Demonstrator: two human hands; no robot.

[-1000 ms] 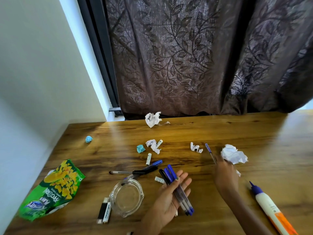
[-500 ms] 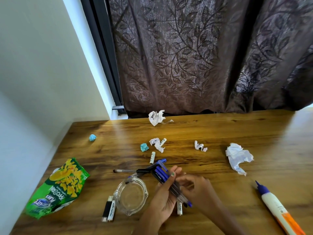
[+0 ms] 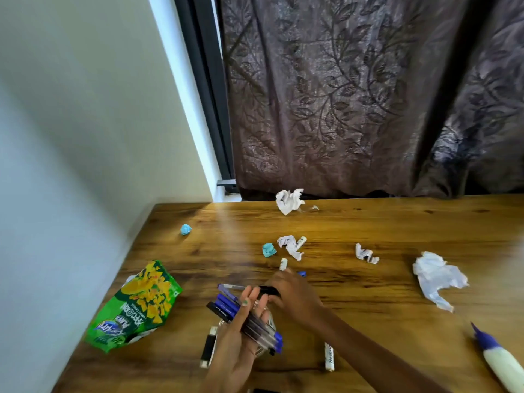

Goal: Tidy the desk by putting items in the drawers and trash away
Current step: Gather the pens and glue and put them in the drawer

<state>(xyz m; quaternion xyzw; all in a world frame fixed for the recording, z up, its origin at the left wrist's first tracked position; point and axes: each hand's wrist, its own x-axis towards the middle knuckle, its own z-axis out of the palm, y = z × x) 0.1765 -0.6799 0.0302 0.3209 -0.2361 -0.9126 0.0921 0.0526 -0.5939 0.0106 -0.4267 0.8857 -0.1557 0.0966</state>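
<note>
Honestly, right hand pinches the black-capped pen lying on the wooden desk; slide it alongside the bundle of blue-capped pens cradled in the loosely curled left hand, caps aligned.

Snack bag left of pens (on desk)

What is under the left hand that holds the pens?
Under the left hand and its pens, a clear glass rim shows. The rest of that glass is covered.
</note>
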